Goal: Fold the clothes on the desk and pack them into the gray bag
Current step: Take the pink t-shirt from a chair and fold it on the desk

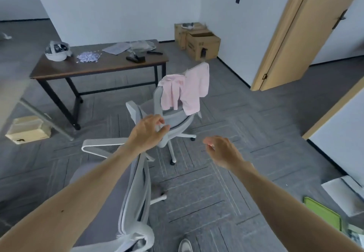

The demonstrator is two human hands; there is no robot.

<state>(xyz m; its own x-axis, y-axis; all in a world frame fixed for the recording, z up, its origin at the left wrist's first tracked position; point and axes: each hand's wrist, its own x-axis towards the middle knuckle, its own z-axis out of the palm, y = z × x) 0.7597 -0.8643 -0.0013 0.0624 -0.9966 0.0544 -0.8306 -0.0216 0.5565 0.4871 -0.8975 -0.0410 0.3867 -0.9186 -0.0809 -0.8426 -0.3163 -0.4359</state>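
A pink garment [187, 89] hangs over the back of a grey office chair [173, 121] in the middle of the room. My left hand [148, 131] is stretched out in front of that chair, below the garment, fingers loosely curled and holding nothing. My right hand [222, 150] reaches forward lower and to the right, fingers relaxed and empty. Neither hand touches the garment. A dark wooden desk [110, 65] stands behind at the left. No gray bag is in view.
A second grey chair [134, 192] stands close in front of me under my left arm. On the desk lie a white bag, small pale pieces, papers and black items. Cardboard boxes [199, 42] sit by the far wall. A wooden door [299, 35] is at the right.
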